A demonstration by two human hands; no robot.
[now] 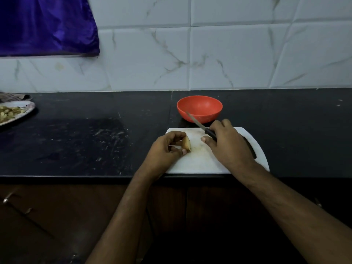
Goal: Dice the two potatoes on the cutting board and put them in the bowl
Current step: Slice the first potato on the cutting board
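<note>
A white cutting board (198, 162) lies at the counter's front edge. My left hand (165, 147) pinches a small potato piece (187, 143) on the board's left part. To its right, my right hand (226, 143) grips the black handle of a knife (199, 123), whose blade points up and to the left, over the board's far edge and toward the bowl. An orange bowl (199, 108) stands just behind the board; I see no potato pieces inside it from here.
A plate (28, 109) of chopped food sits at the far left of the black counter (85, 141), with a checked cloth behind it. A purple cloth (45, 25) hangs on the tiled wall. Cabinet doors lie below the counter edge.
</note>
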